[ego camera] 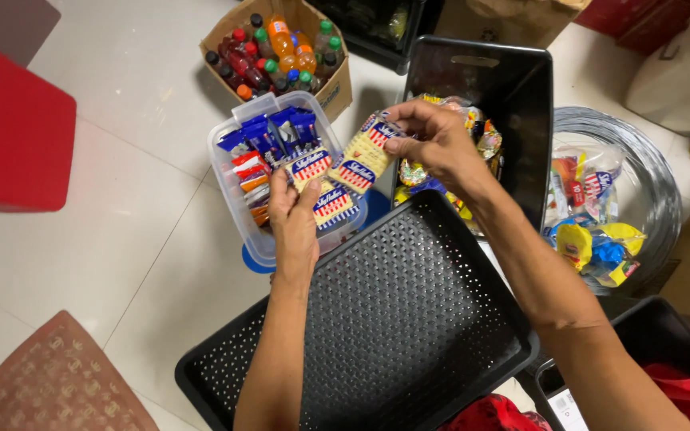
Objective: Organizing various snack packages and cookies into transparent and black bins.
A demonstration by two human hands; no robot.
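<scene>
The right hand's fingers pinched a strip of cracker packets that ran down to the left hand's fingers, both over a plastic tub of snack packs on the floor. Beyond the fingers stood a cardboard box of bottles, and right of them a deep crate holding sweets. Nearer the person than the fingers lay a perforated tray, and a wire coil ringed loose packets further right.
</scene>
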